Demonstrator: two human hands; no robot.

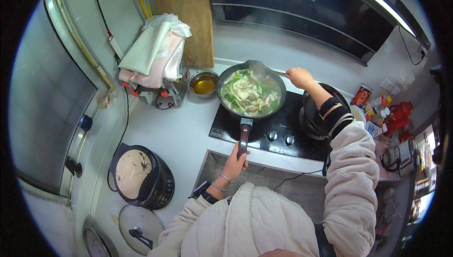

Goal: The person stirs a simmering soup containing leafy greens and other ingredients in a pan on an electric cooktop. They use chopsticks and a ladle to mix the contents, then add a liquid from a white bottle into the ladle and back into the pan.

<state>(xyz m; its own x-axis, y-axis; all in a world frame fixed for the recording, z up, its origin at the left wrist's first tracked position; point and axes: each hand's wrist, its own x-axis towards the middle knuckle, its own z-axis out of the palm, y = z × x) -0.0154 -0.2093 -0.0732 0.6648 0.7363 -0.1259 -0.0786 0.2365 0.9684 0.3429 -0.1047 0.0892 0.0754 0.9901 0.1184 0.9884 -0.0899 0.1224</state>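
My left hand [238,159] grips the brown handle [244,136] of a deep frying pan [252,115] on the left side of a black gas hob [226,127]. Pale broth fills the pan, with dumplings or wontons [247,92] and green leafy vegetables [230,98] in it. My right hand [300,78] is closed around the handle of a metal ladle [259,70]. The ladle's bowl rests at the far rim of the pan, touching the food or just above it; I cannot tell which.
A metal bowl of yellow oil [204,84] stands left of the pan. Cloths [152,50] cover a rack beside a wooden chopping board [191,20]. A dark wok [313,115] occupies the right burner. A rice cooker [141,177] and glass lid [139,225] lie at left; bottles [380,110] crowd the right.
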